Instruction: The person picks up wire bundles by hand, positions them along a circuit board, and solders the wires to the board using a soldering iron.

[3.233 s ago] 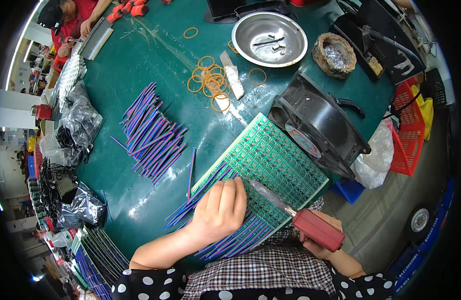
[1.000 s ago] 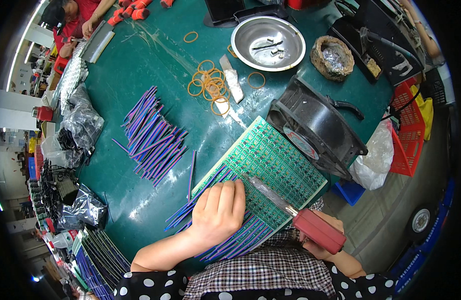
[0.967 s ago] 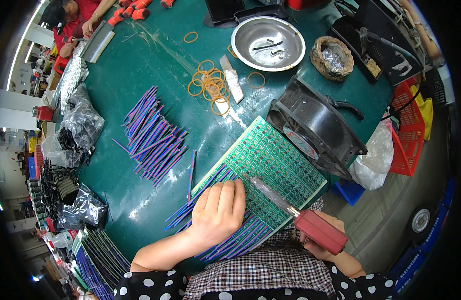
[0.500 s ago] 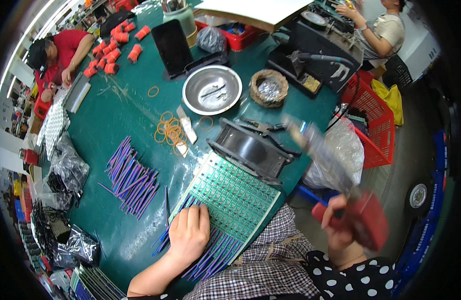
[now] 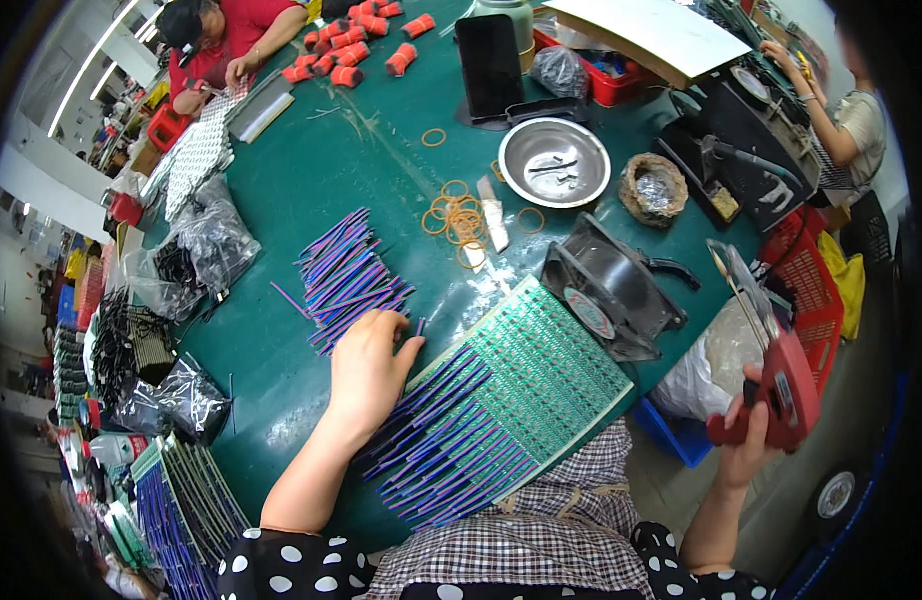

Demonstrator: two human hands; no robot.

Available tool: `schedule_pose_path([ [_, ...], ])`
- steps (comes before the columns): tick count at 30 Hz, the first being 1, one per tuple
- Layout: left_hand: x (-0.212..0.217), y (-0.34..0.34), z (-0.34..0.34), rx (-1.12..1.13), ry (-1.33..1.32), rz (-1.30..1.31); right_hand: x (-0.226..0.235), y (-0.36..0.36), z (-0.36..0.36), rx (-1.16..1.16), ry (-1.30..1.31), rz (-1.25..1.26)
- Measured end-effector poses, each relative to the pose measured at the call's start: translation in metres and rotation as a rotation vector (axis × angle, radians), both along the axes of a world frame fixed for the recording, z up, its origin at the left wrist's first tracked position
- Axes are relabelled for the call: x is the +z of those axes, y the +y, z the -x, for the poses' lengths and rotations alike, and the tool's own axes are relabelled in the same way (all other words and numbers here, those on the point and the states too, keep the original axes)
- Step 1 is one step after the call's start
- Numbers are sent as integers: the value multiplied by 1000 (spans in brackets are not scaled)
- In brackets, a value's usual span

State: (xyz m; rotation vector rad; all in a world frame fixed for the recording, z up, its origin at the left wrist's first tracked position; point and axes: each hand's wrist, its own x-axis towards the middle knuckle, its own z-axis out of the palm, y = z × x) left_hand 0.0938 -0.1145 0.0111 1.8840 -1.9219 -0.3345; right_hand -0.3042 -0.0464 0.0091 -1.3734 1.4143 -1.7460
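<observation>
A green circuit board panel point(image 5: 556, 375) lies slanted on the table's near edge, with rows of blue and purple wires point(image 5: 451, 440) sticking out over its left side. My left hand point(image 5: 366, 365) is at the near edge of a pile of loose wires point(image 5: 346, 275), thumb apart from the bent fingers. Its fingertips are partly hidden, and I see no wire held in it. My right hand point(image 5: 746, 440) grips a red soldering gun point(image 5: 789, 395) by its handle, off to the right of the panel. The gun's long thin metal tip points up and away, over a plastic bag point(image 5: 716, 365).
A black fan point(image 5: 621, 285) stands against the panel's far edge. Beyond are rubber bands point(image 5: 456, 215), a metal bowl point(image 5: 521, 185), a crusty round pot point(image 5: 654, 190) and a phone point(image 5: 489, 70). Wired boards point(image 5: 186, 500) stand at left. Two other people work further off.
My left hand has moved from the panel's wires to the loose wire pile. My right hand has swung the soldering gun further right, away from the panel. The view has shifted left.
</observation>
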Motion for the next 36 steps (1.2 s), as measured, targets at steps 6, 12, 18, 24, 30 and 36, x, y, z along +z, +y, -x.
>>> schedule_pose_path([
  [6,-6,-5,-1,35,52,-64,-15,46,4,-19,-28,-14],
  [12,3,-16,-26,124,970,-335,-13,59,2,-77,-36,-5],
  [18,15,-21,-29,240,1081,-288,-9,59,1,-106,-31,-57],
  [24,16,-18,-32,256,1128,-301,-10,58,-2,-114,-48,-60],
  [30,8,10,-21,316,1249,99,-11,58,0,-105,-50,-68],
  [36,-1,54,-18,275,19,388,-16,65,6,-154,-71,-109],
])
